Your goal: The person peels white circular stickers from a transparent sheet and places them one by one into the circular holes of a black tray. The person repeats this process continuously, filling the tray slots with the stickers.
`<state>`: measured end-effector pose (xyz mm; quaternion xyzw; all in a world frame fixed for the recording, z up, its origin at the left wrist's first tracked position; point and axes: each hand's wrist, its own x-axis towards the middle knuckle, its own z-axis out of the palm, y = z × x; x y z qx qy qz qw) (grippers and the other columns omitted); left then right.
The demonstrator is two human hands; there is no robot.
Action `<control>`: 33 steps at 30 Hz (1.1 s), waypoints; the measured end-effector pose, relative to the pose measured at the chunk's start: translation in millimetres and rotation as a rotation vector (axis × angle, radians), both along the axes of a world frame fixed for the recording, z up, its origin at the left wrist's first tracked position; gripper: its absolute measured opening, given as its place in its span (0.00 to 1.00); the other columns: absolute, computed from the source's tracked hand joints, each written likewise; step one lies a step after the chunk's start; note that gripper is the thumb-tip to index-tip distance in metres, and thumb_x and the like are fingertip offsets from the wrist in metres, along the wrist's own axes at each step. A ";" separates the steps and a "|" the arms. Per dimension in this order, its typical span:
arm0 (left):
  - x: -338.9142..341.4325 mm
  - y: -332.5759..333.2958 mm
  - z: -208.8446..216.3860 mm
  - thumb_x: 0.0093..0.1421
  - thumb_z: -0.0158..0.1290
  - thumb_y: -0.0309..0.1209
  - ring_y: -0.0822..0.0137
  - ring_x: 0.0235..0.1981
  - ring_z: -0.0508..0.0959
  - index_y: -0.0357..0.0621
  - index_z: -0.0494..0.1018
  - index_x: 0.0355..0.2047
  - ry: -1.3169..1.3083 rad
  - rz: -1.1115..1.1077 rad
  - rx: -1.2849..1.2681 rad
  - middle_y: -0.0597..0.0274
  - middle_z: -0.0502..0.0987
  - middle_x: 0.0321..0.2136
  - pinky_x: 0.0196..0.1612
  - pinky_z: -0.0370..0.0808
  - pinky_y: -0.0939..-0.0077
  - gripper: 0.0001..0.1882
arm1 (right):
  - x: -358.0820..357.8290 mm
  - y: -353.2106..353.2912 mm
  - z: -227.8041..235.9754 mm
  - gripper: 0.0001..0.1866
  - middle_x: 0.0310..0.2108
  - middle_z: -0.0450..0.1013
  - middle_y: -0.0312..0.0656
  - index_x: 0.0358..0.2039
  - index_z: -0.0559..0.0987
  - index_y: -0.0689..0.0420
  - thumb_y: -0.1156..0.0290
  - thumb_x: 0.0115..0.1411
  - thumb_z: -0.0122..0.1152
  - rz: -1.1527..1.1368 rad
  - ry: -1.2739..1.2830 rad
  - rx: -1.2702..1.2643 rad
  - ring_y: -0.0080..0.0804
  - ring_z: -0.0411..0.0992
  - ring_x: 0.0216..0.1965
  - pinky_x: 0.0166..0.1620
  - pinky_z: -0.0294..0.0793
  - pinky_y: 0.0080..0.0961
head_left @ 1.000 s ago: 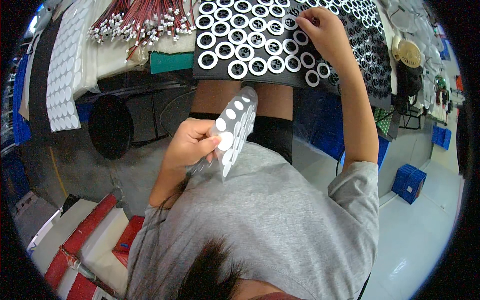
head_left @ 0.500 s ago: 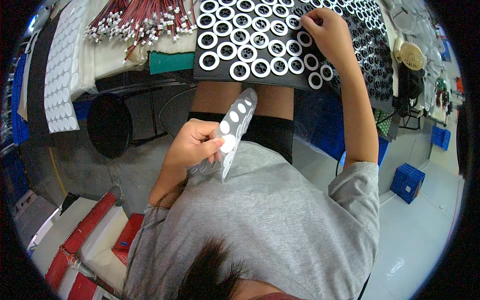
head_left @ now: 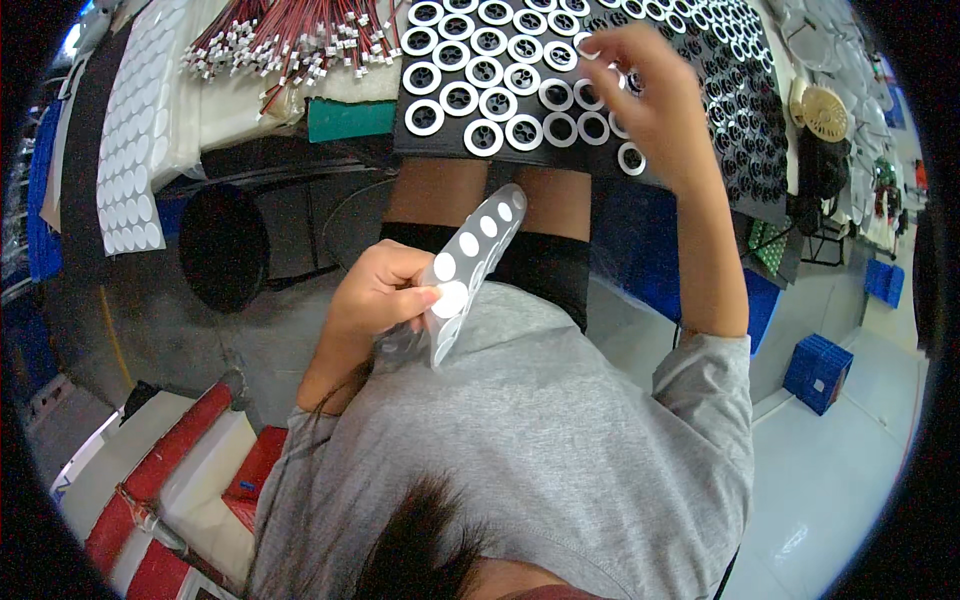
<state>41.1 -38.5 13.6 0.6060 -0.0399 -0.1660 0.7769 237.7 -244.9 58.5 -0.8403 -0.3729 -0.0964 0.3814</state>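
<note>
My left hand [head_left: 380, 290] is closed on a translucent strip of round white stickers [head_left: 470, 243], thumb on top. The strip bends in front of my grey shirt, and its far end points up toward the work board. My right hand [head_left: 650, 85] is above the black board [head_left: 620, 168], blurred by motion, with thumb and fingers apart and nothing visible between them. Under and beside it lie rows of white rings [head_left: 523, 132], many with a black piece in the middle. Part of the rows is hidden by this hand.
Black round parts [head_left: 745, 130] crowd the board's right side. Red-and-black wires with white connectors [head_left: 300, 55] are heaped at the back left, near a sheet of white round stickers [head_left: 130, 150]. A black stool [head_left: 222, 245] and blue crate [head_left: 818, 372] stand below.
My right hand has come away from a ring at the board, its pinched fingers now parted. My left hand still holds the sticker strip, shifted slightly.
</note>
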 end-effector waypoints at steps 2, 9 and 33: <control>-0.4 6.3 -1.4 0.45 0.50 0.28 0.75 0.10 0.68 0.33 0.71 0.17 -0.048 0.001 -0.028 0.61 0.72 0.13 0.15 0.62 0.84 0.09 | -34.6 -0.1 11.4 0.14 0.30 0.70 0.39 0.34 0.74 0.60 0.70 0.46 0.61 0.300 0.331 -0.058 0.27 0.68 0.33 0.38 0.66 0.22; -9.4 25.2 -5.5 0.40 0.52 0.33 0.72 0.09 0.66 0.34 0.67 0.11 -0.042 0.196 -0.391 0.60 0.69 0.09 0.14 0.58 0.80 0.13 | -95.3 -3.1 -1.5 0.21 0.32 0.68 0.40 0.37 0.71 0.58 0.70 0.40 0.66 0.444 0.435 -0.135 0.33 0.67 0.35 0.41 0.63 0.24; 21.8 -31.1 20.1 0.49 0.52 0.36 0.56 0.21 0.74 0.40 0.70 0.25 -0.322 -0.210 0.751 0.53 0.72 0.19 0.23 0.68 0.71 0.11 | -121.3 -10.8 -18.5 0.10 0.25 0.71 0.43 0.30 0.73 0.62 0.72 0.48 0.61 0.312 0.485 0.126 0.33 0.71 0.24 0.28 0.69 0.21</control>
